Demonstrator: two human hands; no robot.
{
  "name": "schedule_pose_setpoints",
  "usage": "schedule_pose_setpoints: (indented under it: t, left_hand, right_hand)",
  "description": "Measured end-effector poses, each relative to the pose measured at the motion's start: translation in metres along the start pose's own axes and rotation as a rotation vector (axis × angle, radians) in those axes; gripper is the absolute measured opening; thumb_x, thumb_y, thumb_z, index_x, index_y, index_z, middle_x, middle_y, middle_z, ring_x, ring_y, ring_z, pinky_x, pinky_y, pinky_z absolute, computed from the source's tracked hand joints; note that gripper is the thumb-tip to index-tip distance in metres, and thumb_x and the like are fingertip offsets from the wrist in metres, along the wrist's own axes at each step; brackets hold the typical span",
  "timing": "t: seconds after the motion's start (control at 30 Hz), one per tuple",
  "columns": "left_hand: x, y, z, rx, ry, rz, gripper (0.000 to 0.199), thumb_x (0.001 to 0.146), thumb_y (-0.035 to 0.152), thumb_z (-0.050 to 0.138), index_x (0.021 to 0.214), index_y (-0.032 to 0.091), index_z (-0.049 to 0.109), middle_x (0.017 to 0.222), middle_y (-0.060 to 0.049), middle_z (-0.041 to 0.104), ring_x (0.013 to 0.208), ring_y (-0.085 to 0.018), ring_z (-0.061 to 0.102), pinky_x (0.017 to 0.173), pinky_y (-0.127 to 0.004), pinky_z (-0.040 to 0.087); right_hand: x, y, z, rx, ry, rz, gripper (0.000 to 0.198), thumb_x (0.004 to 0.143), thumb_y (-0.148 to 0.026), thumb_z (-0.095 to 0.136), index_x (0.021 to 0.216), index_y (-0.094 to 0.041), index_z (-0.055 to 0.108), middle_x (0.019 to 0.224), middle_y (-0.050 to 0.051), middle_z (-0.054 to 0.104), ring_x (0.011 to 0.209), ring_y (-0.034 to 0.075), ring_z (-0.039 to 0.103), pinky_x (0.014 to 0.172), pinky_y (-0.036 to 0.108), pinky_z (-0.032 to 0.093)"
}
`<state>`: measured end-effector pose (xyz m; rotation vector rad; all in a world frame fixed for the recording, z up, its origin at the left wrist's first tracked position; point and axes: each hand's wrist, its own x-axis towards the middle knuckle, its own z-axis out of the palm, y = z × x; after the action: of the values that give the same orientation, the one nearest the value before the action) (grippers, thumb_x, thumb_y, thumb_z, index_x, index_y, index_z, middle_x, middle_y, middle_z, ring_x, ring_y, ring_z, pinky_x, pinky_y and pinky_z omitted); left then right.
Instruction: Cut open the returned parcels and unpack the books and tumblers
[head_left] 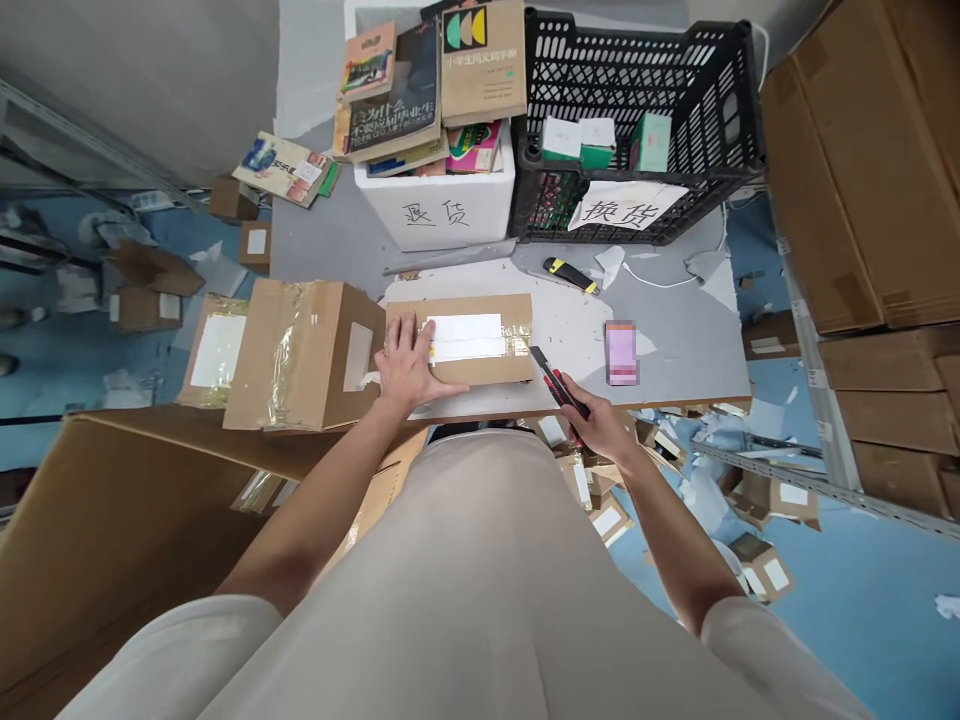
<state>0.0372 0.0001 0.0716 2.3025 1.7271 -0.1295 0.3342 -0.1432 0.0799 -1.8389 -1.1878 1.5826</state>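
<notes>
A taped cardboard box with a white label lies on the table in front of me. My left hand rests flat on its left end, fingers and thumb spread. In my right hand is a red and black utility knife, its tip beside the box's right end, close to the clear tape. Whether the blade touches the box I cannot tell. A larger taped box stands just left of my left hand. To the right of the knife lies a pink blurred rectangle, perhaps a phone.
A white bin of books and a black crate holding small boxes stand at the back. A yellow-black cutter lies before them. Large cartons rise at right. Opened boxes and paper litter the blue floor. Below left is a big open carton.
</notes>
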Motion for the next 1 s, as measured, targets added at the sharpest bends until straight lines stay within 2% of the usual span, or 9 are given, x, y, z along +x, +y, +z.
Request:
schedule_pose_setpoints:
  t: [0.07, 0.13, 0.3, 0.43, 0.5, 0.67, 0.87, 1.0]
  left_hand:
    - [0.000, 0.000, 0.000, -0.004, 0.010, 0.006, 0.124, 0.049, 0.083, 0.064, 0.150, 0.020, 0.027, 0.158, -0.020, 0.018, 0.142, -0.047, 0.014, 0.095, -0.059, 0.038]
    - [0.000, 0.000, -0.001, -0.005, 0.021, 0.007, 0.125, 0.049, 0.084, 0.064, 0.150, 0.019, 0.027, 0.157, -0.020, 0.018, 0.141, -0.047, 0.015, 0.095, -0.060, 0.038]
    - [-0.002, -0.003, -0.001, -0.015, 0.035, 0.017, 0.125, 0.051, 0.086, 0.060, 0.150, 0.018, 0.026, 0.157, -0.021, 0.018, 0.141, -0.047, 0.016, 0.096, -0.061, 0.038]
    - [-0.001, -0.010, -0.003, -0.024, 0.028, 0.061, 0.123, 0.053, 0.087, 0.058, 0.150, 0.018, 0.025, 0.157, -0.020, 0.018, 0.142, -0.046, 0.015, 0.099, -0.060, 0.036]
    - [0.000, -0.013, -0.005, -0.025, 0.016, 0.083, 0.122, 0.053, 0.087, 0.057, 0.150, 0.019, 0.025, 0.158, -0.019, 0.018, 0.142, -0.045, 0.014, 0.100, -0.060, 0.035]
    - [0.001, -0.017, -0.007, -0.028, -0.022, 0.108, 0.123, 0.053, 0.086, 0.059, 0.151, 0.021, 0.021, 0.159, -0.017, 0.015, 0.143, -0.046, 0.009, 0.102, -0.060, 0.032]
    - [0.000, -0.018, -0.004, -0.056, -0.032, 0.097, 0.124, 0.052, 0.085, 0.061, 0.151, 0.021, 0.021, 0.160, -0.016, 0.012, 0.143, -0.046, 0.006, 0.103, -0.059, 0.029]
    - [-0.001, -0.020, -0.001, -0.079, -0.011, 0.113, 0.122, 0.054, 0.083, 0.062, 0.151, 0.020, 0.021, 0.160, -0.016, 0.012, 0.143, -0.045, 0.006, 0.103, -0.058, 0.029]
  right_hand:
    - [-0.006, 0.003, 0.002, -0.013, -0.076, 0.013, 0.062, 0.085, -0.036, 0.053, 0.145, -0.028, 0.042, 0.058, -0.004, 0.057, 0.041, 0.011, 0.052, 0.039, 0.024, 0.045]
    - [-0.014, 0.005, 0.002, -0.037, -0.068, 0.021, 0.060, 0.084, -0.034, 0.055, 0.143, -0.030, 0.044, 0.065, -0.003, 0.060, 0.043, 0.011, 0.053, 0.039, 0.023, 0.045]
    - [-0.030, 0.002, -0.014, 0.022, 0.081, 0.047, 0.062, 0.085, -0.036, 0.056, 0.144, -0.029, 0.043, 0.074, -0.001, 0.063, 0.044, 0.009, 0.053, 0.040, 0.023, 0.045]
    - [-0.012, -0.003, -0.026, 0.184, 0.262, -0.006, 0.073, 0.083, -0.045, 0.059, 0.149, -0.025, 0.035, 0.083, 0.002, 0.065, 0.045, 0.010, 0.053, 0.040, 0.025, 0.047]
    - [0.007, -0.004, -0.022, 0.242, 0.289, -0.030, 0.077, 0.081, -0.049, 0.062, 0.148, -0.024, 0.036, 0.083, 0.003, 0.065, 0.044, 0.009, 0.054, 0.039, 0.025, 0.046]
    - [0.040, -0.006, 0.005, 0.300, 0.240, -0.056, 0.080, 0.078, -0.053, 0.064, 0.148, -0.026, 0.036, 0.080, 0.001, 0.064, 0.044, 0.009, 0.056, 0.039, 0.024, 0.047]
    - [0.029, -0.003, 0.018, 0.297, 0.223, -0.060, 0.079, 0.078, -0.051, 0.065, 0.147, -0.025, 0.037, 0.081, 0.000, 0.065, 0.044, 0.008, 0.057, 0.040, 0.023, 0.047]
    - [0.022, -0.004, 0.020, 0.257, 0.283, -0.050, 0.077, 0.079, -0.050, 0.064, 0.147, -0.025, 0.038, 0.082, 0.000, 0.065, 0.043, 0.008, 0.056, 0.038, 0.023, 0.047]
